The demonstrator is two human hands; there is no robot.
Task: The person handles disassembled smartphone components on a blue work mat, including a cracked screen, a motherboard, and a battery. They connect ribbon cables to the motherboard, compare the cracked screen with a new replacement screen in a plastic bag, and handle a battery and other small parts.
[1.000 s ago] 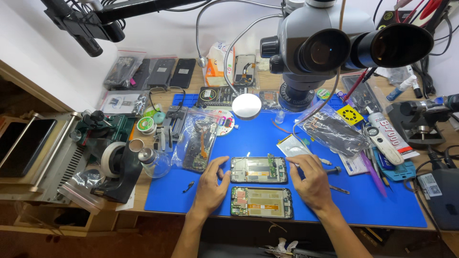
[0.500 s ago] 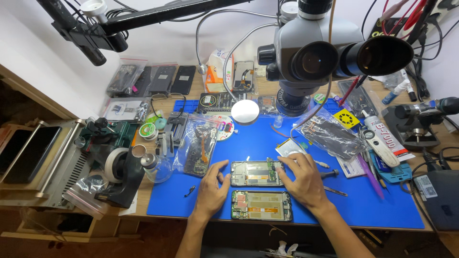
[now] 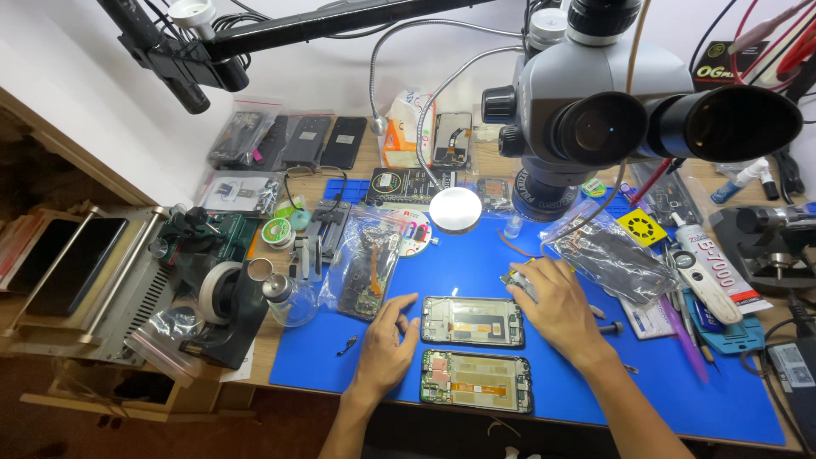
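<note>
I am working on the blue mat covering the counter, with two opened phone frames lying between my hands. My left hand is resting open beside the upper phone frame, while my right hand is pinching a small part at its far corner.

A plain white wall rose behind a light-brown wooden workbench, most of whose top was covered by a large blue rectangular work mat. A black boom arm crossed overhead, and a round white lamp on a grey gooseneck shone above the mat.
</note>
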